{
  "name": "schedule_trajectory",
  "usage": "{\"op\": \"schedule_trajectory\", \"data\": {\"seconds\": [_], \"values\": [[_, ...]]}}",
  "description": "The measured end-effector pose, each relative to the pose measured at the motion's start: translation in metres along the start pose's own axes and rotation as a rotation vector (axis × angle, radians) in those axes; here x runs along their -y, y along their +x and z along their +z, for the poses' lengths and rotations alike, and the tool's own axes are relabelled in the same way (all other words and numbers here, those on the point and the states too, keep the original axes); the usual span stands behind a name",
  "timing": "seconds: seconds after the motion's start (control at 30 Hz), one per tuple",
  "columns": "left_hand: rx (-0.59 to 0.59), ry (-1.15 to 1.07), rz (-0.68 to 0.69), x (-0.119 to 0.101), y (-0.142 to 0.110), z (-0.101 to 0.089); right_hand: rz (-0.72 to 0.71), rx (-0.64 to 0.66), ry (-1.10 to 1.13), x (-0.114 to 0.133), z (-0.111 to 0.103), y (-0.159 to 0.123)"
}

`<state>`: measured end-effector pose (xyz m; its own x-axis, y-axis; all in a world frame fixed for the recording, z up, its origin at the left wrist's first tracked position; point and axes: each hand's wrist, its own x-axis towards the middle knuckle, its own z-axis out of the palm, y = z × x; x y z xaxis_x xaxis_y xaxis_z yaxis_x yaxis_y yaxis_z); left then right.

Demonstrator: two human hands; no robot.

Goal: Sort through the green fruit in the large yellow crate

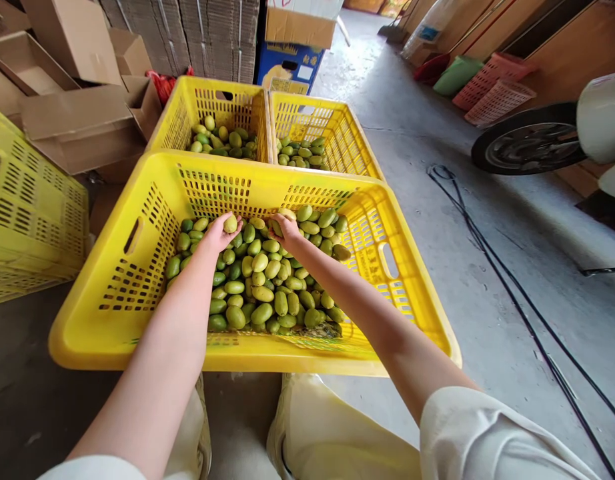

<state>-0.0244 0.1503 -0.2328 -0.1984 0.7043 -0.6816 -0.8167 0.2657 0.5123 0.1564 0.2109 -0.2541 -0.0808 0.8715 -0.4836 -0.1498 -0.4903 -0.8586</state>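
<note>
A large yellow plastic crate [82, 327] stands in front of me, its floor covered with smooth oval green-to-yellow fruits [262, 293]. Over the left part of the heap, my left hand [218, 235] is closed around a pale yellow-green oval fruit [230, 224], palm turned up. My right hand [289, 233] is at the far middle of the heap, fingers curled around a greenish oval fruit [276, 229]. A paler yellow fruit [287, 214] lies just beyond its knuckles; whether the hand touches it I cannot tell.
Behind stand two smaller-looking yellow crates, the left one [167, 123] and the right one [355, 143], both with similar fruits. Cardboard boxes [77, 120] pile up at left beside another yellow crate [32, 207]. Black cable [492, 257] and a wheel [530, 140] are at right.
</note>
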Motion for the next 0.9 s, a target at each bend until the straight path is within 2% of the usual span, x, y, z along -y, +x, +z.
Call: {"op": "schedule_trajectory", "data": {"seconds": [0.23, 0.5, 0.7, 0.9], "values": [[-0.053, 0.032, 0.020, 0.003, 0.002, 0.004, 0.032, -0.110, 0.042, 0.007, 0.013, -0.007], [-0.083, 0.064, -0.013, 0.001, 0.001, 0.004, 0.074, -0.146, 0.083, 0.002, 0.017, -0.007], [-0.107, 0.010, -0.011, 0.003, 0.008, 0.001, 0.112, -0.074, 0.143, -0.001, 0.014, 0.001], [-0.059, -0.034, 0.003, 0.007, 0.010, 0.000, 0.118, -0.005, 0.139, -0.005, 0.014, 0.008]]}}
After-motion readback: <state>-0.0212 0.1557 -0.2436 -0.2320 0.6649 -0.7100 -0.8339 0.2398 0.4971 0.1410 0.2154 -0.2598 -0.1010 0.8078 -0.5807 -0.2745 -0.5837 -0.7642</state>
